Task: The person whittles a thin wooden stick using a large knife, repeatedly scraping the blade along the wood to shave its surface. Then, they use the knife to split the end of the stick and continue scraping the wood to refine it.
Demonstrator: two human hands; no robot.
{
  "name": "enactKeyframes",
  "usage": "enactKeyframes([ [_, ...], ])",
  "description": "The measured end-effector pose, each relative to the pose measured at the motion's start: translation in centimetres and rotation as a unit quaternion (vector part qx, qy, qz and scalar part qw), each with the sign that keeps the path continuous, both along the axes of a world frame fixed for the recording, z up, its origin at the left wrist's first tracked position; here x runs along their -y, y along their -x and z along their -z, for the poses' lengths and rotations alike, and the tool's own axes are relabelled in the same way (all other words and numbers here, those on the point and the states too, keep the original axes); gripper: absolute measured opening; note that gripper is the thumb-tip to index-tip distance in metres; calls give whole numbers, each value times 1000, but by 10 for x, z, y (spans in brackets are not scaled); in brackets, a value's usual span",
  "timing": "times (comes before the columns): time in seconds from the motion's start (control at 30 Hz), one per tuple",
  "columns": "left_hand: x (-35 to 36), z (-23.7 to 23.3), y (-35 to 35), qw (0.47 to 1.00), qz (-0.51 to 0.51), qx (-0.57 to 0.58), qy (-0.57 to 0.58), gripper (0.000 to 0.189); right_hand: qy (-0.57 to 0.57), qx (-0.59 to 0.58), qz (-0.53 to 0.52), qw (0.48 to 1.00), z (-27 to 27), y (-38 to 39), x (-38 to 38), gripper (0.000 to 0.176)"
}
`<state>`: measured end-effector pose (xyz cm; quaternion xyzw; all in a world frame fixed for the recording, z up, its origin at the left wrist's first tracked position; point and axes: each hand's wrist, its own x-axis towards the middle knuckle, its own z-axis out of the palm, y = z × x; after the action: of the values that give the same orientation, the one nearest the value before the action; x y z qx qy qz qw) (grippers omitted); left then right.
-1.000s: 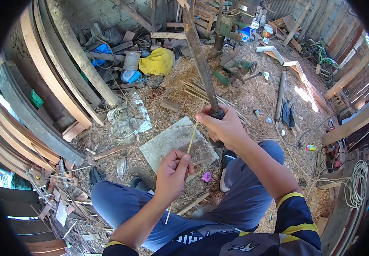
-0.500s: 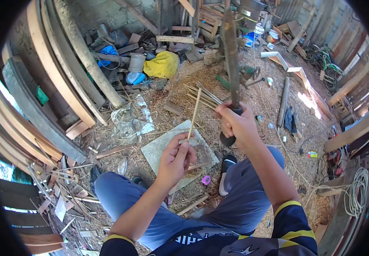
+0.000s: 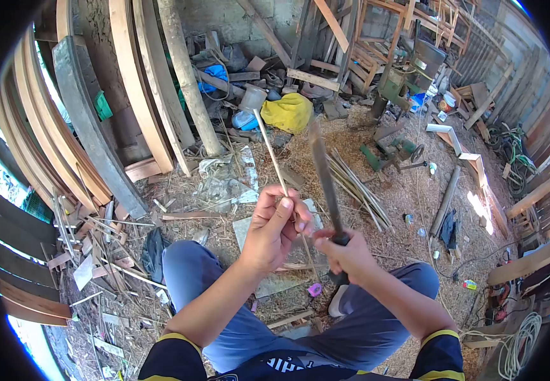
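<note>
My left hand (image 3: 276, 230) grips a thin bamboo stick (image 3: 268, 148) that points up and away from me, tilted to the left. My right hand (image 3: 346, 253) is closed around the dark handle of a long machete (image 3: 323, 173), whose blade points upward just right of the stick. The two hands are close together above my knees. Below them a flat grey slab (image 3: 247, 227) lies on the shavings-covered ground.
A bundle of bamboo strips (image 3: 355, 190) lies on the ground ahead. Curved wooden planks (image 3: 132, 95) lean at the left. A yellow bag (image 3: 287, 112), a green machine (image 3: 389, 151), a pipe (image 3: 445, 200) and scrap wood surround the spot. Coiled rope (image 3: 517, 336) sits at right.
My right hand has dropped lower and nearer, bringing the machete beside the stick. My left hand has raised the stick and tilted it left. The view has swung upward.
</note>
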<state>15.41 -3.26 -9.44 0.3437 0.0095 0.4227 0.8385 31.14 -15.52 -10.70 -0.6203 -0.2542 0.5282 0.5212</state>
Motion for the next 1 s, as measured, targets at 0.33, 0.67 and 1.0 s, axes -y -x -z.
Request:
enactKeyframes([
  [0.33,-12,-3,20,996,-53,-64,-30,13,3,-91,-67,994,32,21,2,22],
  [0.67,-49,-23,56,944,-190,-234,-134,34,-43,67,-95,992,46,20,3,9],
  [1.0,-70,-29,83,949,-245,-171,-102,28,-14,111,-126,986,49,17,9,11],
])
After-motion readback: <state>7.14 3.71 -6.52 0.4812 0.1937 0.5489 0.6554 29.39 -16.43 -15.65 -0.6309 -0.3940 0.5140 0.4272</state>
